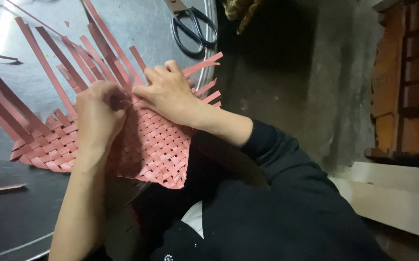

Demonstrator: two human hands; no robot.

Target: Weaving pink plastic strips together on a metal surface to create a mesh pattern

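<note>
Shiny metal table (21,212), dim concrete floor (286,87)

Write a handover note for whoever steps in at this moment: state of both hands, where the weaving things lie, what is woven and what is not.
Left hand: closed, pinching a red strip at the woven edge.
Right hand: open, fingers flat, pressing on the red woven mat.
The mat lies on the round metal table, its near corner overhanging the rim.
Done: a tight diagonal plaited panel.
Left: long loose strips fan out unwoven from the far edge, with shorter ends on the right side.
Black-handled scissors lie at the table's far edge, beyond the hands.
</note>
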